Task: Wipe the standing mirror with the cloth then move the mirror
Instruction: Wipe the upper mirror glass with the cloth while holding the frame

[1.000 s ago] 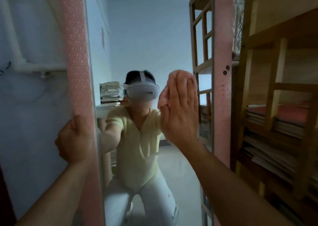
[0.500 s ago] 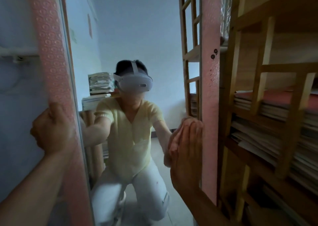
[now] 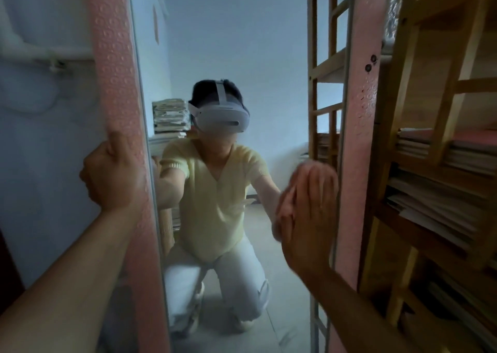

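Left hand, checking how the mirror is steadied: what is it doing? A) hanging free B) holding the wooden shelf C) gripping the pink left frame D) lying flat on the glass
C: the left hand curls round the mirror's pink left frame, thumb up its front.

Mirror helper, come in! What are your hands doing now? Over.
Left hand grips the mirror's pink frame. Right hand flat, pressing the pink cloth on the glass. Wooden shelf close on the right.

Home storage room: wooden shelving (image 3: pixel 435 89) stacked with papers (image 3: pixel 441 202).
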{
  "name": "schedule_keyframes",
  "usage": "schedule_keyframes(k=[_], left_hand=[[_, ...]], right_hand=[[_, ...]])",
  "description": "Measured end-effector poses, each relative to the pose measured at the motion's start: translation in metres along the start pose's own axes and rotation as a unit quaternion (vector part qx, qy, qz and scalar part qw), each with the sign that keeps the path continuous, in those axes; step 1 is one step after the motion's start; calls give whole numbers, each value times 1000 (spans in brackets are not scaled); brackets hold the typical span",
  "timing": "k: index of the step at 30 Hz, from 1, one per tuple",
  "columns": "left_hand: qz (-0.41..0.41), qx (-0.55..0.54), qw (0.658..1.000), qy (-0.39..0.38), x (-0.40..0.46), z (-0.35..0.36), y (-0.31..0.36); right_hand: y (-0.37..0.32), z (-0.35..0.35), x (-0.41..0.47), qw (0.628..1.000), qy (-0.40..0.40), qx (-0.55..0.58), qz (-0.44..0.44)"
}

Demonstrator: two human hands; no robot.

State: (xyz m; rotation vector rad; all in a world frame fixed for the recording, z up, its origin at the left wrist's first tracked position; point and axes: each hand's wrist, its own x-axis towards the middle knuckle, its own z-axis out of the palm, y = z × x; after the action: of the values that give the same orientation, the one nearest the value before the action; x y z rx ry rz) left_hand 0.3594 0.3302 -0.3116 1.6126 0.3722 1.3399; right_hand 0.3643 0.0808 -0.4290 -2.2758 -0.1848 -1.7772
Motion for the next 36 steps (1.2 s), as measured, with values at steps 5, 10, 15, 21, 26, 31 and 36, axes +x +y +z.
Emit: schedule_keyframes(k=[5, 10, 15, 21, 26, 31, 36], left_hand=[[3, -8, 1000, -2, 2, 0, -1], [2, 10, 1000, -18, 2, -3, 1], [-2, 12, 1000, -25, 5, -3, -3], [3, -23, 999, -32, 5, -3, -8], [-21, 6, 999, -38, -25, -9, -34], [-39, 22, 998, -47, -39, -15, -49], [-30, 16, 999, -37, -41, -15, -49]], right_hand=[[-29, 4, 73, 999, -11, 28, -18], [-25, 8, -31, 968, -118, 0, -221], [-47, 9, 48, 976, -52, 47, -208], [-47, 11, -24, 959, -110, 32, -259], [-59, 11, 42, 964, -72, 51, -252], [-72, 21, -2, 962, -88, 66, -252], [-71, 18, 30, 941, -95, 51, -321]])
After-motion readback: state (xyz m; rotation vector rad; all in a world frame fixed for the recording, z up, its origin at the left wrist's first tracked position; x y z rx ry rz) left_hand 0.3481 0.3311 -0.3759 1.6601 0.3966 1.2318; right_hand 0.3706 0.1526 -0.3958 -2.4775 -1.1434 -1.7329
